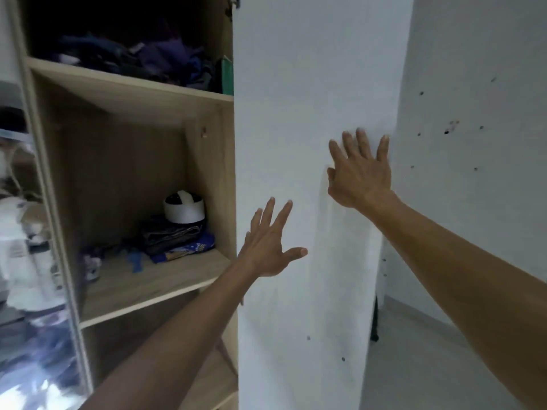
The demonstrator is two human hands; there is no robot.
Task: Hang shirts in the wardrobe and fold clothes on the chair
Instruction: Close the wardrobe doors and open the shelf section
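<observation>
A wooden wardrobe (pixel 130 93) stands open on the left, its white door (pixel 296 84) swung out in front of me. My right hand (pixel 359 173) lies flat on the door near its outer edge, fingers spread. My left hand (pixel 268 250) is lower, fingers spread, at the door's hinge side, holding nothing. Dark crumpled clothes (pixel 142 60) fill the upper shelf. On the middle shelf sits a folded pile of dark clothes (pixel 174 236) with a white round object (pixel 184 210) behind it. No shirt, hanger or chair is in view.
A mirrored door (pixel 26 232) at the far left reflects a blurred room. A white wall (pixel 473 143) with small dark marks stands at the right, with pale floor (pixel 420 350) below it. A green item (pixel 227 78) leans at the upper shelf's right end.
</observation>
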